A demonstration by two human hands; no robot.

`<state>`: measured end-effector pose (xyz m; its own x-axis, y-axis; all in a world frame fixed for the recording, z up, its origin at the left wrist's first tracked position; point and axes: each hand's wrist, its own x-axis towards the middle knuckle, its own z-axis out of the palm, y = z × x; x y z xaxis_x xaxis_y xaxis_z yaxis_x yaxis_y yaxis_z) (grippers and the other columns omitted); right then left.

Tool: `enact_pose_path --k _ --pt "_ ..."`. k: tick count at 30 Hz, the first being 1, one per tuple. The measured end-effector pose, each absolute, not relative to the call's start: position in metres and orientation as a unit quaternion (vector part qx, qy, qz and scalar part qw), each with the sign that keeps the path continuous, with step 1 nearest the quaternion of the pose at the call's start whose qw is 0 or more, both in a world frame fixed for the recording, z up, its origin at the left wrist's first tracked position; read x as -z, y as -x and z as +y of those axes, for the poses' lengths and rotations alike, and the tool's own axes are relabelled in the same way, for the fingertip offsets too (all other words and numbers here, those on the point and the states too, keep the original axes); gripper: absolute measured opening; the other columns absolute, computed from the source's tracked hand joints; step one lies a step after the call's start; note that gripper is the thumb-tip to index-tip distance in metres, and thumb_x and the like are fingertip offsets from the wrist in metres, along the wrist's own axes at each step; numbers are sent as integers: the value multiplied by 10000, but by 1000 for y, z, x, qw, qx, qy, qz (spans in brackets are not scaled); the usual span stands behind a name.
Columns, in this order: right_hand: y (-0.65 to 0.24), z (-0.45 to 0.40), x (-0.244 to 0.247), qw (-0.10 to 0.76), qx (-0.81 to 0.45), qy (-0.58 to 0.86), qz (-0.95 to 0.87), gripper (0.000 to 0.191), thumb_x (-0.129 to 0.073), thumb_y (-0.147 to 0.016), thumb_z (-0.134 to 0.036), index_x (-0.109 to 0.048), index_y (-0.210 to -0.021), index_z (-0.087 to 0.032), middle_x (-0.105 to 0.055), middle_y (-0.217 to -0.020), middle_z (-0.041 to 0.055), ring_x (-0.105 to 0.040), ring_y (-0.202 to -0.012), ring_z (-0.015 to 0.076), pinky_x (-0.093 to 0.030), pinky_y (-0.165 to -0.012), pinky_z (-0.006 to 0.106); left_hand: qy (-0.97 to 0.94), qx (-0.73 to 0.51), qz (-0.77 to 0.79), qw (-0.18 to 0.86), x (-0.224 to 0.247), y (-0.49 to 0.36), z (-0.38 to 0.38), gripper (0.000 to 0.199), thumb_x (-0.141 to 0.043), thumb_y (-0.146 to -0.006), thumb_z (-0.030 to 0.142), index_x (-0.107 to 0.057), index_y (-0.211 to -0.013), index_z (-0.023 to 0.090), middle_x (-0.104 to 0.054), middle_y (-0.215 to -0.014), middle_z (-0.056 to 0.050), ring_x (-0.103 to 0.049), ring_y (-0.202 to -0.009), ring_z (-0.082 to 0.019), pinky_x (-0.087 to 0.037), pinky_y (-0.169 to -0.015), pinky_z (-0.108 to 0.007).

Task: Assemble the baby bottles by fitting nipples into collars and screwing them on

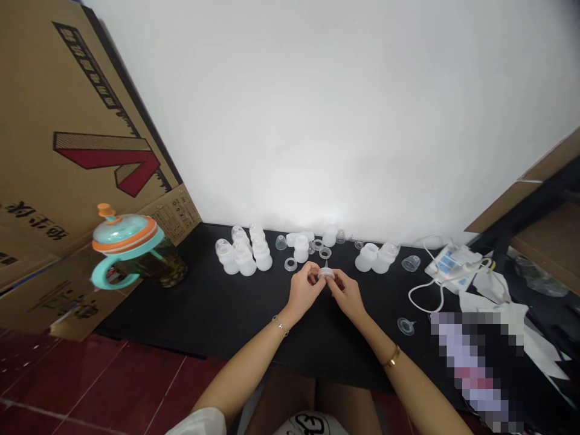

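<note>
White and round, the bottle collar (326,274) is pinched by my left hand (304,289) and right hand (348,295), its translucent nipple (326,264) tapering upward, axis near upright.

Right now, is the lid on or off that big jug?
On. The orange-edged lid sits over the top of the jug. I can't tell whether it's fastened tight.
</note>
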<state>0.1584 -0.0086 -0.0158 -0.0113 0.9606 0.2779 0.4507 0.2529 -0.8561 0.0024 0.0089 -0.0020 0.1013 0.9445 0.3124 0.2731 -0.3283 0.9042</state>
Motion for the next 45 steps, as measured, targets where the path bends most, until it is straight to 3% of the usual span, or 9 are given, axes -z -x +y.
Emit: enact_pose_path --k 10,28,38,45 --pt "-158 -9 16 453 -276 547 -648 299 -539 -943 -436 -703 -1012 -196 -648 -710 11 -588 -575 161 -473 -516 241 -655 -486 449 366 0 -3 8 138 -606 -816 224 -580 -951 211 -680 -808 8 -613 -678 -132 -441 -607 -236" --pt "-155 -10 11 450 -234 554 -660 228 -567 -914 -392 -676 -859 -200 -612 -642 -9 -543 -561 159 -394 -543 258 -657 -481 461 352 3 -2 10 73 -634 -789 220 -578 -837 213 -621 -692 42 -547 -616 -119 -411 -614 -227" --pt "-158 -8 14 459 -263 548 -648 274 -560 -927 -427 -690 -903 -188 -610 -661 -5 -543 -566 155 -421 -535 244 -662 -478 443 369 3 -2 10 100 -626 -829 233 -600 -923 211 -681 -797 15 -601 -682 -126 -429 -601 -217" --pt "-158 -7 17 461 -276 542 -646 317 -568 -936 -475 -704 -973 -191 -586 -661 -6 -531 -543 145 -422 -495 235 -659 -479 468 343 3 -1 11 79 -628 -834 247 -619 -905 214 -677 -768 19 -620 -697 -130 -438 -611 -217"
